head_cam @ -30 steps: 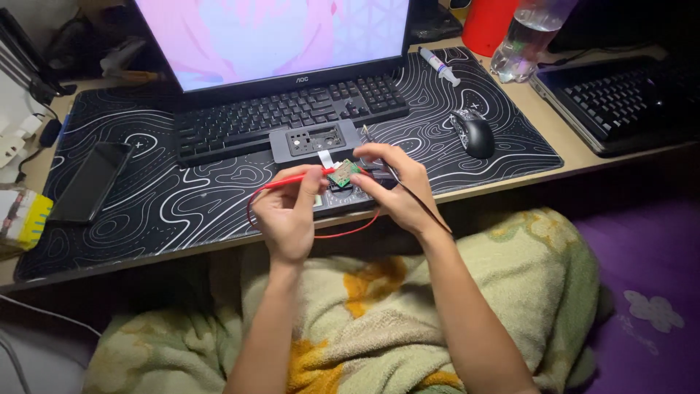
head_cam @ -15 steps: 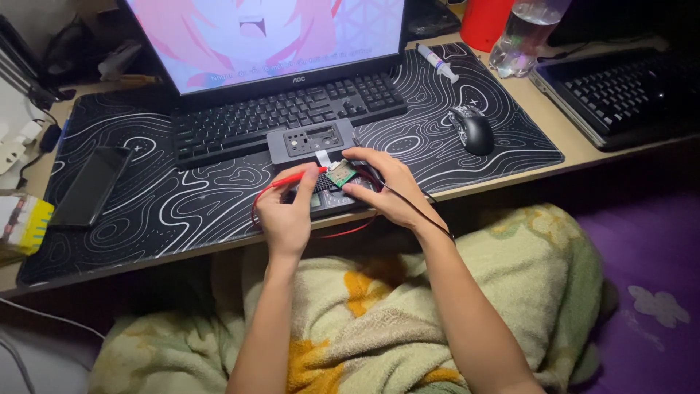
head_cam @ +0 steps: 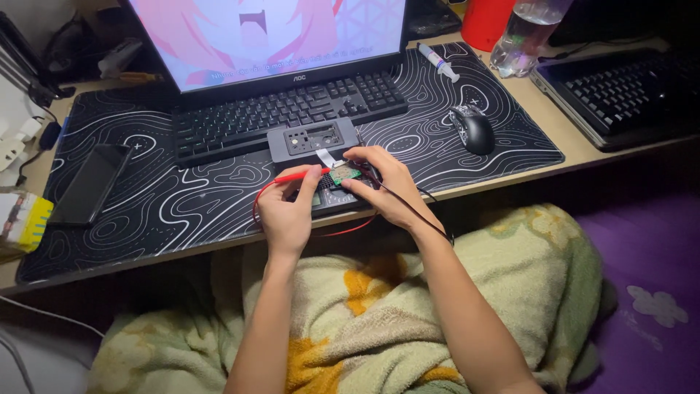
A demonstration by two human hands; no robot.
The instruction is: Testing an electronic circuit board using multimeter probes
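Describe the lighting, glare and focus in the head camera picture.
Head view: the bright monitor is overexposed and washed out, lighting the desk mat and keyboard; the corners fall into dark shadow; left hand, right hand and the small green circuit board are evenly lit and fairly sharp; the clear bottle shows small highlights; the blanket is dimmer.
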